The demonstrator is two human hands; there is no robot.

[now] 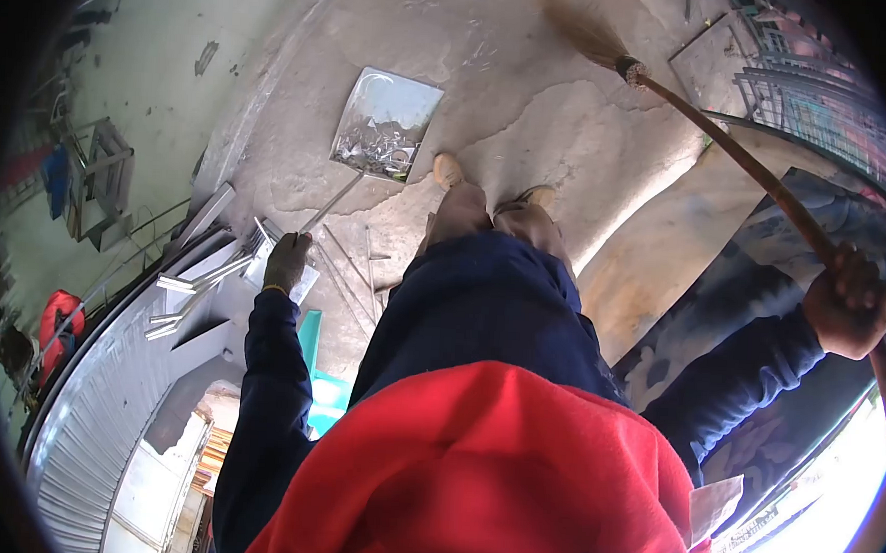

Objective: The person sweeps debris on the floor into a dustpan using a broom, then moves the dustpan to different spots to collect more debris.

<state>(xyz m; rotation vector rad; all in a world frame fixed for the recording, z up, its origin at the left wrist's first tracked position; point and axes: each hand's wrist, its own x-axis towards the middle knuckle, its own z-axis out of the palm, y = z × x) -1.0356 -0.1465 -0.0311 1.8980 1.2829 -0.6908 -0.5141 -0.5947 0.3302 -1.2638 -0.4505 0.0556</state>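
Observation:
My left hand [287,261] grips the long thin handle of a metal dustpan [386,125] that rests on the concrete floor ahead of my feet; the pan holds a heap of metal scraps. My right hand [847,303], out at the right, is closed around the wooden stick of a broom [713,133]. The broom's straw head [582,27] lies on the floor far ahead, apart from the dustpan. My shoes [449,170] stand just right of the pan.
Aluminium profile offcuts [190,283] lie stacked at the left by a corrugated metal sheet [94,428]. Thin metal strips [348,272] litter the floor near my left hand. A railing [823,106] and flat panel stand at the right.

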